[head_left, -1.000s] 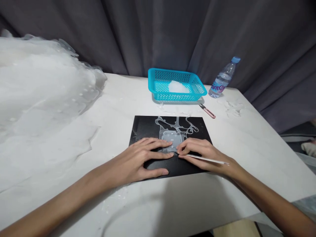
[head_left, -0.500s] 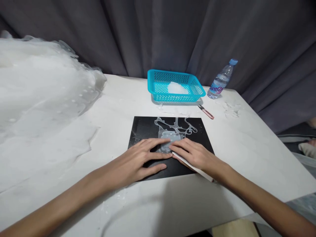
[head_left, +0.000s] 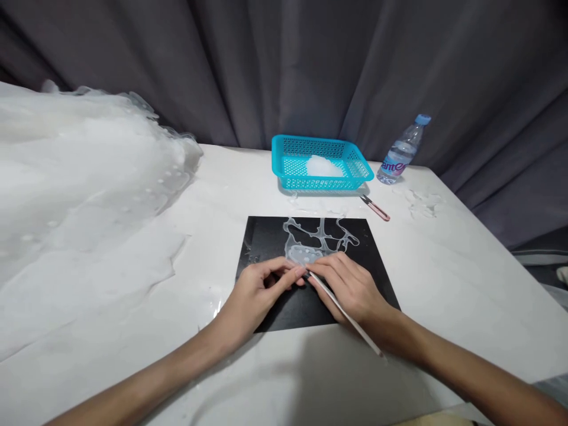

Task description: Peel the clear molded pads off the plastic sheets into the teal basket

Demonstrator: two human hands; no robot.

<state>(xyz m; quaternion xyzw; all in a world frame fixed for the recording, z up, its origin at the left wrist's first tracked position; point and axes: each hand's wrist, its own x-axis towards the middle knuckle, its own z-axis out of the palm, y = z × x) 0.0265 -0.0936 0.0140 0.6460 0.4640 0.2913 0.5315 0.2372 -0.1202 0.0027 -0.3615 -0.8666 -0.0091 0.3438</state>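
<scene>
A thin, translucent white sheet piece [head_left: 302,254], dotted with lighter spots and edged by looping strands, lies on the black board [head_left: 284,313]. My left hand [head_left: 260,290] pinches its near edge between thumb and fingers. In my right hand [head_left: 352,287] is a slim, white pen-like tool [head_left: 350,319], its dark tip at the near edge of the sheet piece, close to my left fingertips. The tool slants back toward me under the palm. Both hands partly cover the piece, so its near edge is hidden.
A blue plastic basket [head_left: 322,184] holding white material stands behind the board. Pink-handled thread snips [head_left: 376,209] and a water bottle [head_left: 399,157] are to its right. White scraps [head_left: 421,203] lie farther right. A large heap of translucent white sheets [head_left: 89,189] fills the left.
My left hand has gone from lying spread on the piece to pinching its near edge. The tool in my right hand has swung more upright, its rear end nearer me. The view has shifted slightly.
</scene>
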